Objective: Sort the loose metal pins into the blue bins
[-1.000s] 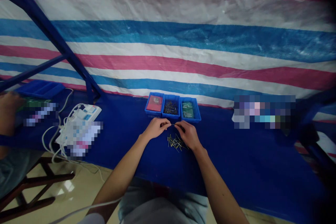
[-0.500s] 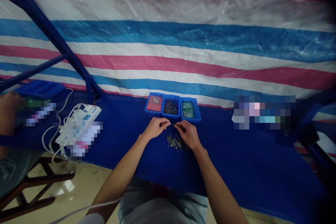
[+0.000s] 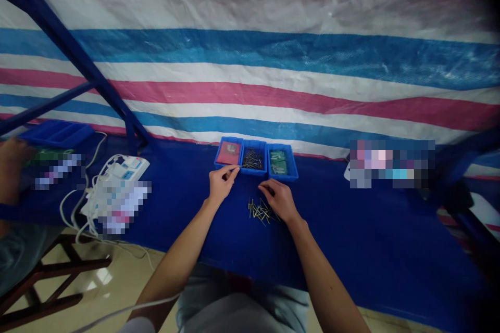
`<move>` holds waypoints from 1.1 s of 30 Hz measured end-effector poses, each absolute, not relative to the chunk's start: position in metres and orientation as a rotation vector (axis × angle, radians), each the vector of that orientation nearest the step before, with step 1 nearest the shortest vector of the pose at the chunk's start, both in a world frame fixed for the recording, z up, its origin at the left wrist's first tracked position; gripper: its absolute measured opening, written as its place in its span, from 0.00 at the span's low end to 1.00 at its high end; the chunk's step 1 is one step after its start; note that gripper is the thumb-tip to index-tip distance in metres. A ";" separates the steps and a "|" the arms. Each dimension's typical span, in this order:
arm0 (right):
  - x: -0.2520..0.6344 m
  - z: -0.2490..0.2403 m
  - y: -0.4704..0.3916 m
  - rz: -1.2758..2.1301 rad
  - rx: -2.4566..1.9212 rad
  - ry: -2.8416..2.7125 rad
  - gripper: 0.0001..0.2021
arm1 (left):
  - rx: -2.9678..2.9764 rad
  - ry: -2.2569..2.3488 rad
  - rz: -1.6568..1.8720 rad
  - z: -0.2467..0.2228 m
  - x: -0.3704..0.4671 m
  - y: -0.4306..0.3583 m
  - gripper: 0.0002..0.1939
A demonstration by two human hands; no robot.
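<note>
My left hand [image 3: 222,183] is pinched at the front edge of the middle blue bin [image 3: 253,170]. A thin screw-like piece shows at its fingertips. In that bin lie many dark screws [image 3: 253,158]. My right hand [image 3: 278,197] hovers above the table in front of the right bin, thumb and fingers closed together; anything between them is too small to make out. Just below and left of it, a loose pile of gold and silver screws [image 3: 261,212] lies on the blue table.
The left bin [image 3: 228,152] holds a red packet, and the right bin [image 3: 282,163] green-tinted bags of parts. A power strip [image 3: 135,166] with white cables [image 3: 80,205] sits at left, near another person's hand [image 3: 13,166]. A blue frame [image 3: 89,75] stands before the striped sheet.
My hands were together holding a thin screw between their fingertips. The left has moved away, up and left to the middle bin. The right stays almost in place.
</note>
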State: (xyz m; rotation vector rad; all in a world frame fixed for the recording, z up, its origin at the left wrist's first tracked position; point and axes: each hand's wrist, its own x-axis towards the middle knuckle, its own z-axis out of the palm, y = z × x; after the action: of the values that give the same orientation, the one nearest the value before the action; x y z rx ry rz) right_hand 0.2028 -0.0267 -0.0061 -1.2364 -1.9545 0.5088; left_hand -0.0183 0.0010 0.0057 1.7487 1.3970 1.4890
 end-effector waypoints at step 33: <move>0.202 -0.010 -0.026 0.529 -1.226 -1.975 0.07 | 1.877 1.329 1.226 0.003 -0.021 0.004 0.17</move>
State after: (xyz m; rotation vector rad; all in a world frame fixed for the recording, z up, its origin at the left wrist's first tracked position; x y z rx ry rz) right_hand 0.2022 -0.0259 -0.0098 -1.2263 -1.9749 0.5289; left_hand -0.0209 0.0045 0.0031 1.8769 1.3295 1.2258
